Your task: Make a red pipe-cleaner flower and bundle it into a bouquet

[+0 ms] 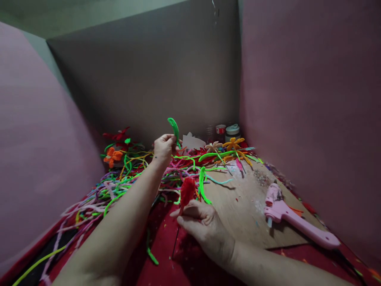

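My left hand [165,149] reaches out over the pile and pinches a green pipe-cleaner leaf [174,127], which stands upright with a curved tip. Closer to me, my right hand [205,226] is closed around the base of a red pipe-cleaner flower bud [187,192]. A thin dark stem [175,242] points down below that hand. Just behind the bud, another green leaf [203,186] rests near the edge of the wooden board. The two hands are apart, and their held pieces do not touch.
Many coloured pipe cleaners [113,190] lie heaped at left. A pink glue gun [297,222] rests on the wooden board [235,214]. Finished flowers, one orange [113,156] and one yellow-orange [233,143], sit at the back near a lidded jar [232,132]. Partition walls enclose the table.
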`<state>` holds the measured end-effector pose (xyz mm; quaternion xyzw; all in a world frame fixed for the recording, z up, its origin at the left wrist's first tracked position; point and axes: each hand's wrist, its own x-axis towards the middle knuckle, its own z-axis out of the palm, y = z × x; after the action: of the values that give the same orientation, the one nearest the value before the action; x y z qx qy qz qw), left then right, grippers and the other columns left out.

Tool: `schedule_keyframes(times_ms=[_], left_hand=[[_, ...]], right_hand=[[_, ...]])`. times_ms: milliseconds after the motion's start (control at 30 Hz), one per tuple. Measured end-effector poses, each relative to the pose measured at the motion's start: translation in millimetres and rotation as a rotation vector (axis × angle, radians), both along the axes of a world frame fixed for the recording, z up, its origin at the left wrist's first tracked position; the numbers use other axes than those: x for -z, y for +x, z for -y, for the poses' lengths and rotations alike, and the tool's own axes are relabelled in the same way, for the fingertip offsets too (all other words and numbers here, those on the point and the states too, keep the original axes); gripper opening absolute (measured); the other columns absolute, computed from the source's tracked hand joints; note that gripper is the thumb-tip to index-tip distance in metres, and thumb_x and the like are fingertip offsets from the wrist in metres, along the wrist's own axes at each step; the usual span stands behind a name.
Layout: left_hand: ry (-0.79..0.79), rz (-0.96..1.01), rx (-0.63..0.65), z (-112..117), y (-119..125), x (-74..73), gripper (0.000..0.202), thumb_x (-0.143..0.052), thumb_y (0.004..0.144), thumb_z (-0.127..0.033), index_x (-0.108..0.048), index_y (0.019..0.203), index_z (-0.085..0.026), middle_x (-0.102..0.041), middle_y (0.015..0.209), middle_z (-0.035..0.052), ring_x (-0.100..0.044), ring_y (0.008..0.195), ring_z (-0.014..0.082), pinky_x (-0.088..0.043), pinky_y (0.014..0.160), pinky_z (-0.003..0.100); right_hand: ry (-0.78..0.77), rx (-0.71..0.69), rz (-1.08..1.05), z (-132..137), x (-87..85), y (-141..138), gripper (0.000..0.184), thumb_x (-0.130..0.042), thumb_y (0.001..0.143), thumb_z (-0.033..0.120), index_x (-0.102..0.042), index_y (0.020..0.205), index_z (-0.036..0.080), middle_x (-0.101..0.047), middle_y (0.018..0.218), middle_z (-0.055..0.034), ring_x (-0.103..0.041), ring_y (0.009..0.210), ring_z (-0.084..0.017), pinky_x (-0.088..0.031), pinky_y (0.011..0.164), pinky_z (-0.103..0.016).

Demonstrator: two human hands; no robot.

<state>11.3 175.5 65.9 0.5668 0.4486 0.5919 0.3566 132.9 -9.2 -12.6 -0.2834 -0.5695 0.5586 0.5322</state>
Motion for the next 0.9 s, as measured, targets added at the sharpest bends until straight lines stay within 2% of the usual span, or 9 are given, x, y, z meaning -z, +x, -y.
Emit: schedule_keyframes(times_ms=[100,200,333,433,500,600,733,833,900], left_hand=[[-0.199,-0.081,0.167,23.3,10.0,2.9,0.017,-0.064,0.065,-0.022,-0.053,0.076,-0.013,-0.064,0.055,0.0020,-0.044,0.029,0.0050,-0.027,0.030,0.015],[-0.371,-0.164,0.293,50.5,22.4,16.5,0.027,-0.070,0.062,-0.021,-0.055,0.082,-0.013,-0.063,0.050,0.0016,-0.047,0.029,0.0074,-0.030,0.031,0.016],[-0.495,-0.217,0.391,78.6,32.1,39.6,0.032,-0.072,0.062,-0.022,-0.052,0.085,-0.014,-0.063,0.051,0.0002,-0.052,0.032,0.0103,-0.036,0.033,0.018],[-0.527,-0.241,0.449,91.5,33.7,47.9,0.033,-0.069,0.067,-0.030,-0.050,0.090,-0.017,-0.062,0.053,-0.0019,-0.053,0.034,0.0112,-0.035,0.031,0.018],[-0.479,-0.293,0.436,97.4,32.6,46.6,0.031,-0.067,0.068,-0.034,-0.052,0.089,-0.017,-0.061,0.054,-0.0025,-0.054,0.035,0.0110,-0.035,0.031,0.017],[-0.359,-0.338,0.312,104.8,26.4,37.7,0.026,-0.065,0.068,-0.034,-0.056,0.083,-0.015,-0.059,0.054,-0.0031,-0.049,0.033,0.0076,-0.034,0.032,0.017],[-0.256,-0.235,0.147,118.6,7.4,28.4,0.019,-0.066,0.066,-0.026,-0.053,0.074,-0.016,-0.059,0.055,-0.0042,-0.048,0.036,0.0058,-0.035,0.035,0.016],[-0.225,-0.143,0.126,132.6,-9.5,31.0,0.016,-0.065,0.068,-0.023,-0.053,0.076,-0.017,-0.058,0.055,-0.0060,-0.046,0.035,0.0050,-0.033,0.034,0.015],[-0.260,-0.070,0.146,141.9,-18.2,35.5,0.017,-0.065,0.068,-0.023,-0.053,0.079,-0.018,-0.060,0.057,-0.0057,-0.047,0.036,0.0053,-0.035,0.036,0.016]], right_hand=[[0.044,-0.007,0.006,3.3,-2.4,1.3,0.015,-0.058,0.073,0.020,-0.073,0.074,0.018,-0.059,0.070,-0.0008,-0.054,0.068,-0.012,-0.044,0.069,-0.025],[0.011,-0.039,-0.036,6.8,-3.9,1.7,0.014,-0.059,0.073,0.021,-0.072,0.073,0.017,-0.060,0.071,-0.0005,-0.054,0.067,-0.012,-0.042,0.065,-0.024],[-0.064,-0.102,-0.114,9.4,-6.5,2.0,0.014,-0.058,0.074,0.021,-0.071,0.074,0.017,-0.057,0.064,0.0019,-0.049,0.060,-0.010,-0.041,0.063,-0.024],[-0.042,-0.137,-0.134,10.3,-8.8,2.7,0.016,-0.058,0.073,0.020,-0.073,0.078,0.019,-0.059,0.066,0.0016,-0.051,0.063,-0.010,-0.041,0.066,-0.024],[-0.031,-0.147,-0.128,10.7,-9.7,3.0,0.017,-0.058,0.073,0.019,-0.074,0.079,0.019,-0.059,0.067,0.0018,-0.050,0.062,-0.010,-0.041,0.066,-0.023],[-0.036,-0.149,-0.118,10.8,-9.1,3.0,0.016,-0.059,0.073,0.019,-0.074,0.079,0.019,-0.057,0.065,0.0023,-0.047,0.057,-0.008,-0.040,0.061,-0.023],[-0.103,-0.161,-0.150,7.8,-3.4,2.0,0.016,-0.058,0.073,0.023,-0.073,0.076,0.016,-0.056,0.060,0.0016,-0.046,0.055,-0.009,-0.036,0.054,-0.022],[-0.180,-0.163,-0.196,3.8,2.8,0.2,0.019,-0.058,0.073,0.027,-0.072,0.075,0.014,-0.056,0.058,0.0007,-0.046,0.053,-0.009,-0.035,0.052,-0.022],[-0.216,-0.160,-0.232,1.2,5.8,-1.2,0.020,-0.059,0.073,0.029,-0.072,0.077,0.014,-0.057,0.057,0.0008,-0.045,0.051,-0.009,-0.035,0.050,-0.022]])
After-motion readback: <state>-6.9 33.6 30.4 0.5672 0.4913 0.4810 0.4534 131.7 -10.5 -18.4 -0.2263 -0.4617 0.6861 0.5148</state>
